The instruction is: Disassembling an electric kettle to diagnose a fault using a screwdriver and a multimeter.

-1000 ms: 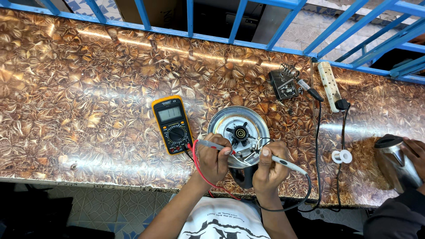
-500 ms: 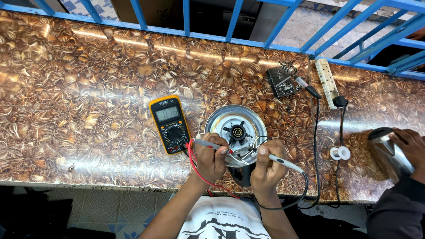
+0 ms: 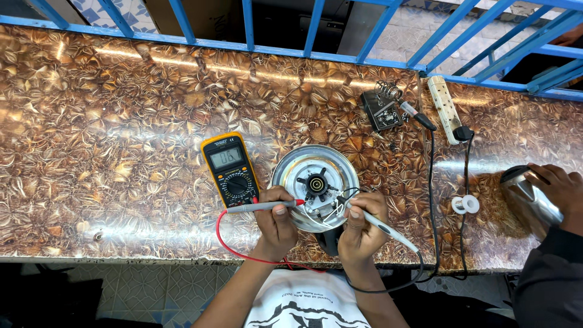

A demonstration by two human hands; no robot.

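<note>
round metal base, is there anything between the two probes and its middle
Nothing visible blocks them. The left hand holds the red-tipped probe and the right hand the other probe, both tips already at the thin white wires on the round metal base. The yellow multimeter lies beside it, apart.

Yellow multimeter [image 3: 231, 170] w/ grey rectangular LCD screen [image 3: 226, 158], centre-left on countertop

Probe tips [image 3: 331, 209] among wires — prob. too small; co-worker's arm [image 3: 549, 267] cut off.
</note>
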